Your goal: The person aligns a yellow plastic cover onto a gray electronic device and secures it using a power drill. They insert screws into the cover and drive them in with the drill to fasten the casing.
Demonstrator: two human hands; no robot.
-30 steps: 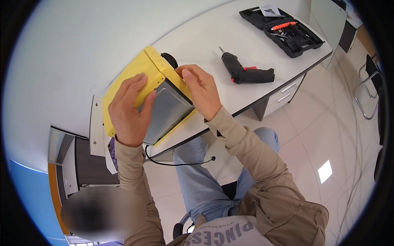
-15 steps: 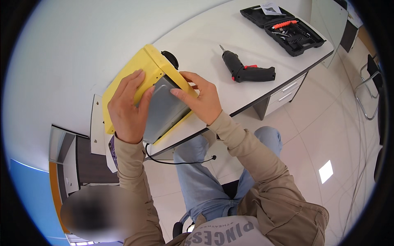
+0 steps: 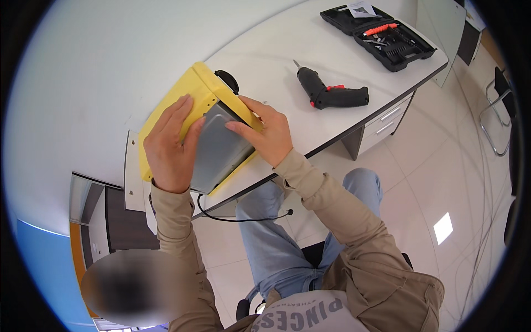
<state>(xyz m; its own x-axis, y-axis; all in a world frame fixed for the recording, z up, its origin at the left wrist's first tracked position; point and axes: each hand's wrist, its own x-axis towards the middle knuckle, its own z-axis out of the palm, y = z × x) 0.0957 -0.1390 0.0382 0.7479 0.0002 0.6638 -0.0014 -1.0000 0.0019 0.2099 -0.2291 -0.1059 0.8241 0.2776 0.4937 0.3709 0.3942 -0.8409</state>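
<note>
A yellow box-shaped appliance (image 3: 171,119) stands tilted at the table's left end, with a grey metal panel (image 3: 221,149) facing me. My left hand (image 3: 171,145) lies on its yellow face, fingers stretched out and the thumb reaching the panel's edge. On the other side, my right hand (image 3: 269,130) grips the yellow rim, its thumb on the grey panel and its fingers partly hidden beyond the rim. At the appliance's far side a round black part (image 3: 227,82) sticks out. A black cord with a plug (image 3: 246,220) hangs below the appliance over the table edge.
A black and red cordless screwdriver (image 3: 330,91) lies on the white table (image 3: 265,61). Farther right is an open black tool case (image 3: 395,47) with bits, an orange flexible shaft (image 3: 380,29) and a paper leaflet (image 3: 362,9). Drawers (image 3: 384,124) stand under the table.
The view has shifted slightly. Both hands keep nearly the same places on the yellow appliance, and the screwdriver and tool case stay put on the table.
</note>
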